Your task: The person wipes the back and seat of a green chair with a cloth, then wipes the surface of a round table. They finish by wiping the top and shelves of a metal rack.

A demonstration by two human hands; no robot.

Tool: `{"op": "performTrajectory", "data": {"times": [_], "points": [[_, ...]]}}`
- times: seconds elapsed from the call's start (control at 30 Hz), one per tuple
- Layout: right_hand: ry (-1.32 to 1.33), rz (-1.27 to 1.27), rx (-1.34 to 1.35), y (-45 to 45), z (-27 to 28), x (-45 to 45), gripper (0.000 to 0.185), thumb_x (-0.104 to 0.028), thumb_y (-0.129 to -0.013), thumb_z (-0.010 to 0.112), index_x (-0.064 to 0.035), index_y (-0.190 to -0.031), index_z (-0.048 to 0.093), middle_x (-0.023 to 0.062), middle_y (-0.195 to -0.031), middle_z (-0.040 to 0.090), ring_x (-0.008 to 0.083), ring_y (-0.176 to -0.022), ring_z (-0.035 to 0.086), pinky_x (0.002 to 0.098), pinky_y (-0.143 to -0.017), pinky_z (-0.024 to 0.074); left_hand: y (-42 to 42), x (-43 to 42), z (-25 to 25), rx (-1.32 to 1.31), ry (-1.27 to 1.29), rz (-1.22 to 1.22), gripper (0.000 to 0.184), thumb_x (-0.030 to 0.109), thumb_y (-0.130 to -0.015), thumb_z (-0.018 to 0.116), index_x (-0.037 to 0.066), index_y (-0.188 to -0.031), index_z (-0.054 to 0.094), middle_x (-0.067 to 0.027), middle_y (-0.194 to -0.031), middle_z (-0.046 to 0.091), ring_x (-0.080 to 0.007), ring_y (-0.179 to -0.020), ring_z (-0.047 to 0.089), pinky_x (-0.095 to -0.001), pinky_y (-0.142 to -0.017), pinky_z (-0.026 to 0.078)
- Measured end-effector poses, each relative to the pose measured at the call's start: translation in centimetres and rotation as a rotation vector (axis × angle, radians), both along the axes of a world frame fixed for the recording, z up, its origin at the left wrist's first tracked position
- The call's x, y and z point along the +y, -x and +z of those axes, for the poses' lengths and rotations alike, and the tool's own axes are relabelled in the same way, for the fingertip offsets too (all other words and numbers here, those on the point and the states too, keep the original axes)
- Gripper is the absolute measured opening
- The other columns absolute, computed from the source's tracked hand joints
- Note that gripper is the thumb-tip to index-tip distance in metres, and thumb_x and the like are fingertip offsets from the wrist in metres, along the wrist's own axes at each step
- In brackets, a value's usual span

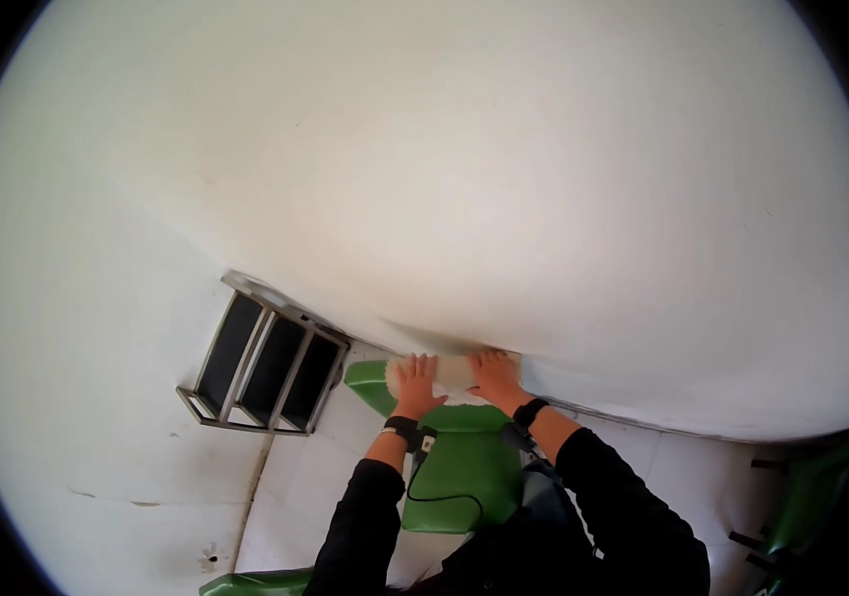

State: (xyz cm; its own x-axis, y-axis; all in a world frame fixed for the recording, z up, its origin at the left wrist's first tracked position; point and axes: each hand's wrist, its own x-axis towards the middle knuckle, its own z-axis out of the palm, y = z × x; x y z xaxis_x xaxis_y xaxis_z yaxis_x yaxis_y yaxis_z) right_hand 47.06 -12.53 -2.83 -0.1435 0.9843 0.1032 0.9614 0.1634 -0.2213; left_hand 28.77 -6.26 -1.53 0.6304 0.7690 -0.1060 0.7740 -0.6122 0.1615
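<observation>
A green chair stands against the wall, and a cream, fluffy-edged cover or pad lies over the top of its backrest. My left hand rests on the left part of this cream piece, fingers stretched forward and thumb out to the side. On its right part lies my right hand, also flat with the fingers extended. A gap of cream material shows between the two thumbs. Both wrists wear dark bands, and a black cable hangs across the chair seat. The far side of the backrest is hidden.
A metal-framed rack with black shelves stands to the left by the wall corner. The pale wall rises right behind the chair. More green seating is at the lower left and far right.
</observation>
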Motion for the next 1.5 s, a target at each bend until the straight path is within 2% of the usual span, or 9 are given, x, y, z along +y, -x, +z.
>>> {"op": "performTrajectory", "data": {"times": [0.4,0.7,0.8,1.0,1.07,1.1,1.17,1.4,1.5], "points": [[0.184,-0.092,0.020,-1.0,-0.9,-0.3,0.071,-0.047,-0.059,0.066,-0.0005,-0.107,0.043,0.0156,-0.095,0.050,0.0292,-0.093,0.047,0.0393,-0.081,0.0358,-0.8,-0.6,-1.3,-0.021,-0.005,-0.012,0.080,0.027,-0.059,0.065,0.012,-0.126,0.024,-0.0140,-0.127,0.027,-0.0328,-0.121,0.019,-0.0592,-0.092,0.010],[0.082,-0.214,-0.028,-1.7,0.0,-5.5,0.066,-0.042,-0.061,0.064,-0.0035,-0.110,0.042,0.0135,-0.098,0.049,0.0272,-0.094,0.045,0.0378,-0.085,0.0319,-3.0,-3.9,-1.4,-0.160,-0.087,-0.063,0.070,0.037,-0.066,0.058,0.007,-0.123,0.032,-0.0170,-0.125,0.032,-0.0346,-0.119,0.022,-0.0602,-0.092,0.008],[-0.205,-0.221,-0.092,-1.7,-1.4,-5.4,0.054,-0.036,-0.068,0.060,-0.0054,-0.110,0.045,0.0135,-0.103,0.048,0.0270,-0.099,0.044,0.0391,-0.087,0.0318,-3.9,-3.9,-1.3,-0.124,-0.178,-0.042,0.067,0.038,-0.069,0.055,0.005,-0.123,0.033,-0.0175,-0.125,0.032,-0.0351,-0.119,0.023,-0.0598,-0.092,0.008],[-0.406,-0.480,0.480,-1.8,-3.2,-10.3,0.039,-0.023,-0.076,0.051,-0.0045,-0.110,0.045,0.0140,-0.112,0.044,0.0285,-0.106,0.040,0.0401,-0.088,0.0338,-9.0,-8.9,-0.4,-0.230,-0.091,-0.206,0.060,0.034,-0.073,0.050,0.005,-0.123,0.034,-0.0165,-0.126,0.032,-0.0341,-0.119,0.024,-0.0568,-0.094,0.011],[-0.316,-0.675,1.014,-1.7,-3.0,-11.3,0.033,-0.022,-0.086,0.039,-0.0062,-0.114,0.041,0.0119,-0.114,0.042,0.0258,-0.106,0.041,0.0341,-0.087,0.0355,-11.0,-10.0,-0.7,-0.249,-0.109,-0.238,0.056,0.033,-0.073,0.050,0.005,-0.120,0.037,-0.0154,-0.125,0.034,-0.0335,-0.119,0.024,-0.0560,-0.094,0.012],[-0.325,-0.519,1.906,-1.4,-4.1,-11.5,0.036,-0.026,-0.090,0.028,-0.0070,-0.120,0.035,0.0093,-0.116,0.042,0.0218,-0.107,0.041,0.0308,-0.087,0.0363,-11.6,-10.7,-0.5,-0.278,-0.133,-0.282,0.053,0.032,-0.073,0.050,0.005,-0.117,0.041,-0.0144,-0.124,0.035,-0.0329,-0.119,0.025,-0.0552,-0.095,0.013],[-0.184,-0.681,2.339,-0.6,-5.3,-12.1,0.037,-0.024,-0.088,0.030,-0.0068,-0.120,0.035,0.0101,-0.116,0.041,0.0231,-0.108,0.040,0.0312,-0.088,0.0352,-12.9,-11.4,0.1,-0.280,-0.090,-0.330,0.047,0.029,-0.073,0.049,0.005,-0.113,0.044,-0.0129,-0.122,0.037,-0.0321,-0.118,0.025,-0.0546,-0.095,0.014],[-0.084,-0.831,1.584,0.4,-6.1,-10.6,0.041,-0.019,-0.081,0.039,-0.0061,-0.121,0.034,0.0129,-0.118,0.039,0.0276,-0.111,0.037,0.0324,-0.091,0.0312,-14.1,-11.6,0.2,0.077,-0.238,-0.550,0.036,0.019,-0.072,0.048,0.008,-0.105,0.050,-0.0092,-0.121,0.039,-0.0308,-0.119,0.026,-0.0527,-0.095,0.017],[-0.211,-0.708,1.198,-1.2,-4.4,-11.3,0.045,-0.016,-0.078,0.043,-0.0058,-0.121,0.034,0.0141,-0.119,0.038,0.0296,-0.112,0.035,0.0330,-0.093,0.0295,-12.9,-10.5,-1.1,-0.271,-0.260,-0.517,0.039,0.016,-0.071,0.048,0.007,-0.109,0.047,-0.0101,-0.119,0.040,-0.0317,-0.118,0.027,-0.0494,-0.096,0.019]]}}
